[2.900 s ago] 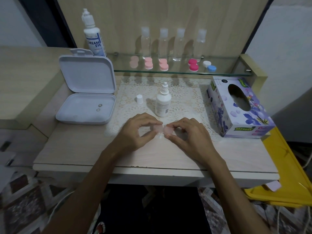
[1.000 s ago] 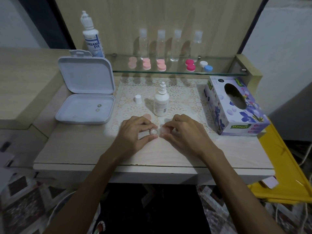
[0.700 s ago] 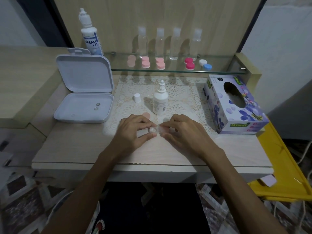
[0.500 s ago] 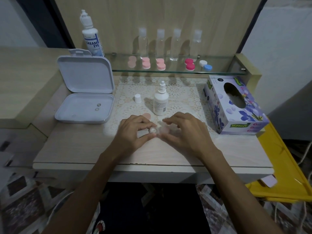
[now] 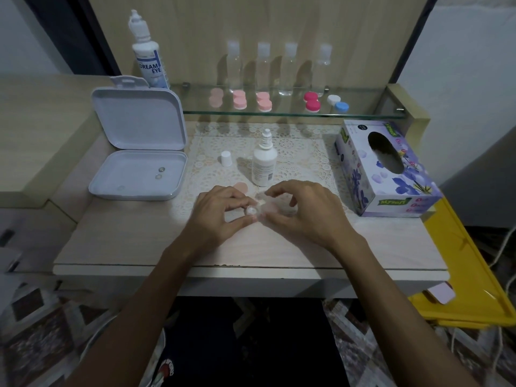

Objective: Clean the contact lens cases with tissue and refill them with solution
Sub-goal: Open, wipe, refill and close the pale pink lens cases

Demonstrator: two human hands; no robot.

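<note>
At the far left a white plastic box [image 5: 138,163] is lying open on the table [image 5: 117,241], its lid standing up against the back and two small round lenses [image 5: 159,173] sitting in its tray. Behind the box a tall solution bottle [image 5: 148,57] is standing upright. To its right a glass shelf [image 5: 371,107] is carrying four clear bottles [image 5: 262,71] in a row, with pairs of pink lens cases [image 5: 239,99] in front of them, then a red one [image 5: 312,101] and a white-and-blue one [image 5: 337,103]. Below, on a lace mat [image 5: 298,160], a small white cap [image 5: 226,158] is standing just left of a small white dropper bottle [image 5: 264,163], its nozzle pointing up. A loose pink lid [image 5: 240,187] is lying just in front of that bottle, partly hidden by the left hand [image 5: 220,216].

The left hand is pinching the lens case [image 5: 252,210] between thumb and fingers. The case is sitting low over the table's front middle, its long axis running left to right between the two hands. It is looking pale and translucent, its left cup open and facing up; the rest is blurred. The right hand [image 5: 304,216] is curling its fingers narrowly over the case's right end, and whether it is holding a lid there I cannot tell. At the far right a purple tissue box [image 5: 388,177] is lying at an angle, with a yellow tray [image 5: 469,275] beyond the table edge.
</note>
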